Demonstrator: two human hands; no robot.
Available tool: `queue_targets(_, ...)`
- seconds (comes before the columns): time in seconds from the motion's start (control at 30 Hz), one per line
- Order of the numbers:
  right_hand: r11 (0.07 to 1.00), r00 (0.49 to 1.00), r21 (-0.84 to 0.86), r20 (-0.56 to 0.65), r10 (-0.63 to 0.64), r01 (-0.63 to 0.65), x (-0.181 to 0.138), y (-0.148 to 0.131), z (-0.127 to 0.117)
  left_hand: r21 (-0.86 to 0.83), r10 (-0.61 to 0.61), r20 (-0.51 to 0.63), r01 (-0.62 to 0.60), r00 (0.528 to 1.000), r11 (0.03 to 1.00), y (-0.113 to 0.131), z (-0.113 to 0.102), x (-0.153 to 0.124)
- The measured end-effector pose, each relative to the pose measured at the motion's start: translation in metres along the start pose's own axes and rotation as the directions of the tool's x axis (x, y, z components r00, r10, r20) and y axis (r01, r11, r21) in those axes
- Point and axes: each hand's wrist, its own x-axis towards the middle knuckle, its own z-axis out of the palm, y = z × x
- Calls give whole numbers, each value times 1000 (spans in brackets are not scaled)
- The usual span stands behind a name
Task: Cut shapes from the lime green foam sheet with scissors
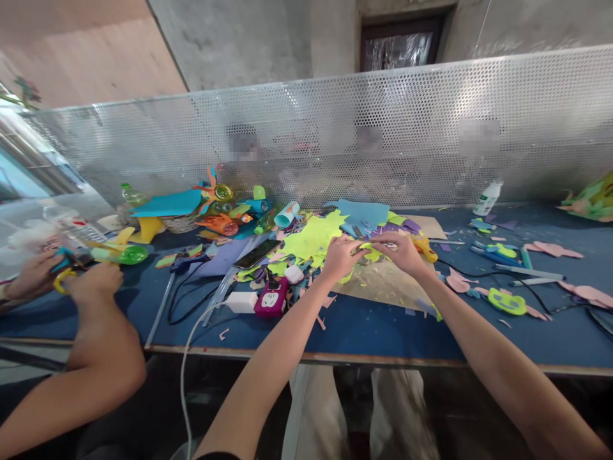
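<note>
My left hand and my right hand meet over the middle of the blue table. Both are pinched on a small yellow-green foam piece held between them. An orange-handled tool, perhaps scissors, sticks out behind my right hand; I cannot tell whether that hand holds it. A brown cardboard sheet lies under my hands. A large yellow-green foam sheet lies just left of them.
A co-worker's hands work at the left with yellow scissors. A phone, a magenta power strip, cables, coloured foam scraps, bottles and a white glue bottle lie about. A perforated metal screen backs the table.
</note>
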Motion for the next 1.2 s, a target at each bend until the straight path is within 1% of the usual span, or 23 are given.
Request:
queue_targets(0.1, 1000, 1000, 7, 0, 28, -28, -1, -4, 1, 22, 35, 18, -36, 999, 999, 0, 2, -1)
queue_targets(0.27, 997, 998, 43, 17, 57, -57, -1, -5, 1, 4, 39, 17, -39, 999, 999, -3, 4, -1)
queue_targets(0.33, 991, 996, 108, -37, 87, -83, 0, -3, 0, -17, 10, 1, -10, 1000, 1000, -3, 4, 0)
queue_targets(0.4, 980, 983, 163, -128, 134, -112, 2, 0, 0, -41, -39, -19, 38, 999, 998, -4, 4, 1)
queue_targets(0.53, 968, 932, 184, -289, 217, -168, 6, 8, -1, -127, -110, -40, 104, 993, 986, -5, 3, 2)
queue_targets(0.63, 930, 853, 318, -417, 313, -186, 8, 17, -4, -266, -210, -42, 192, 977, 945, -6, 4, 3)
queue_targets(0.7, 892, 814, 417, -449, 369, -174, 10, 23, -7, -394, -313, -39, 274, 949, 877, -7, 4, 3)
queue_targets(0.77, 863, 808, 473, -431, 402, -177, 11, 27, -10, -513, -402, -40, 327, 915, 794, -8, 4, 3)
queue_targets(0.83, 859, 830, 481, -399, 391, -174, 12, 26, -12, -602, -472, -38, 357, 881, 714, -8, 3, 4)
queue_targets(0.9, 893, 887, 418, -333, 320, -165, 10, 23, -10, -670, -524, -15, 381, 851, 637, -8, 2, 5)
queue_targets(0.97, 938, 951, 302, -200, 236, -169, 8, 16, -8, -721, -555, 28, 402, 831, 565, -7, 1, 6)
queue_targets(1.0, 957, 971, 236, -123, 204, -171, 7, 13, -6, -739, -556, 54, 408, 830, 536, -7, 2, 6)
queue_targets(1.03, 969, 981, 177, -57, 183, -171, 6, 10, -4, -752, -544, 81, 410, 835, 517, -6, 3, 5)
queue_targets(1.07, 978, 986, 128, -15, 168, -165, 5, 7, -3, -760, -522, 105, 407, 846, 507, -6, 4, 5)
queue_targets(1.13, 986, 988, 69, 3, 151, -151, 3, 3, 0, -769, -462, 148, 395, 874, 502, -6, 6, 4)
queue_targets(1.2, 987, 988, 61, -17, 152, -151, 2, 2, 1, -767, -391, 184, 380, 902, 516, -5, 7, 3)
